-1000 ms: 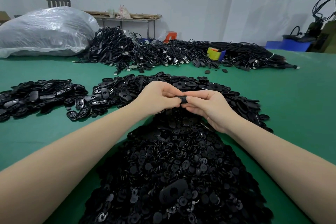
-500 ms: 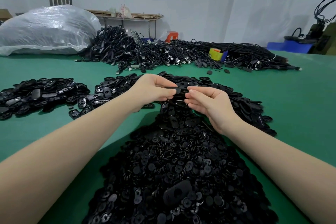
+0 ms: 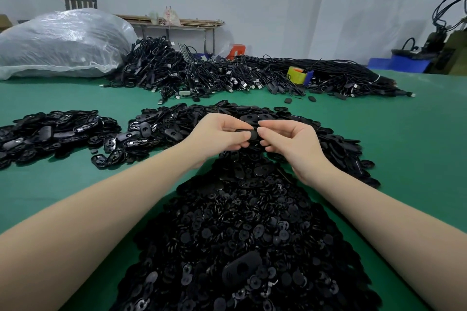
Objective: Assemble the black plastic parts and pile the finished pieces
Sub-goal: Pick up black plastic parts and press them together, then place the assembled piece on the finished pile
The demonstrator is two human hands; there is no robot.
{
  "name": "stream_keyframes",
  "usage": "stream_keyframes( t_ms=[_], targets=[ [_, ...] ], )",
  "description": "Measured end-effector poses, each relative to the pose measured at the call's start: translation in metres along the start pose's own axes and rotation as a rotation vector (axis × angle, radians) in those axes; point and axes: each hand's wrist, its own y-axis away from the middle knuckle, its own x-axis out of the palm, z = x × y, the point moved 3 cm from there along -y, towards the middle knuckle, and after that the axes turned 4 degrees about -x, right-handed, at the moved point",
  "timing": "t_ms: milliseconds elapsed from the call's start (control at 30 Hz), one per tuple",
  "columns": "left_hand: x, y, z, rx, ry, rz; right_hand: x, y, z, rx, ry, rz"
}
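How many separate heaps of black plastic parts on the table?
3: near heap of small round parts under the forearms, middle heap of oval shells behind the hands, left heap. Near and middle heaps may merge.

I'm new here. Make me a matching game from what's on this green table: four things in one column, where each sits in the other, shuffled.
Things:
1. small round black parts pile
2. clear plastic bag
3. yellow tape roll
4. black part

Places:
A. far left, at the table's back
B. pinched between left hand and right hand
C. nearest the camera, between the forearms
D. among the black cables, far right of centre

Pairs: 1-C, 2-A, 3-D, 4-B
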Motion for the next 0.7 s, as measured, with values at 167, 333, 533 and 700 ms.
stream_keyframes(
  t_ms=[167,333,533,700],
  targets=[
    [-0.012,-0.001,-0.002,0.001,0.089,-0.056,-0.001,0.0,-0.003,0.005,-0.042,-0.023],
    [-0.061,-0.005,-0.013,-0.042,0.218,-0.302,-0.004,-0.001,-0.003,0.045,-0.096,-0.107],
    [-0.179,0.011,-0.005,-0.103,-0.115,-0.949,-0.001,0.001,-0.001,0.068,-0.095,-0.081],
    [-0.219,0.037,0.023,-0.381,-0.479,-1.019,0.0,0.001,0.0,0.072,-0.093,-0.074]
  ],
)
